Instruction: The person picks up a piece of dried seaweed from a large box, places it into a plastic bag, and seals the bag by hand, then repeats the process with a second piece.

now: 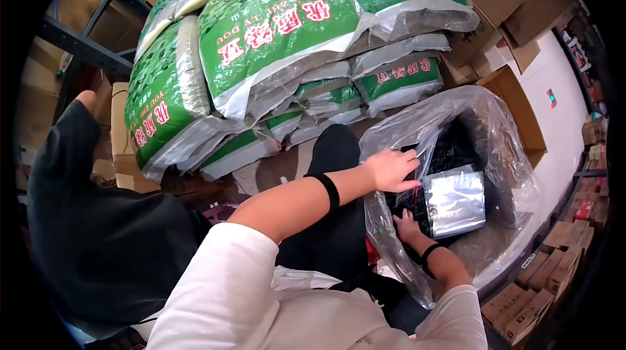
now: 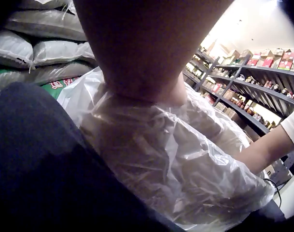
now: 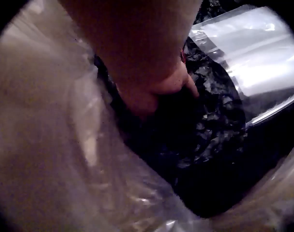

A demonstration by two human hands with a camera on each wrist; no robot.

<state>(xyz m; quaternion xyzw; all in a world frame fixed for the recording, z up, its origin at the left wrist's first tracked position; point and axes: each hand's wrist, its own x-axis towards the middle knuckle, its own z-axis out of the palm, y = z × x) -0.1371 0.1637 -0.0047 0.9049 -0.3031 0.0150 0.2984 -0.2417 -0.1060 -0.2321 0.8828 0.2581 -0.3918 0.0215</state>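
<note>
As the right hand [image 1: 407, 225] rests beside it, the pouch [image 1: 454, 200] lies tilted.

Large clear plastic bag [image 1: 505, 121], upright and open at the top, its crinkled film wall slumped outward. The near rim is drawn open where the left hand [image 1: 391, 169] grips it. Inside lies a heap of dark flakes [image 1: 456, 148], black and glossy, possibly dried leaf or fungus; the wrist view is too dim to say. A flat pouch [image 1: 454, 201], silvery-clear with a sealed edge, rests tilted on the heap, just beside the right hand [image 1: 407, 226], which is sunk into the flakes.
</note>
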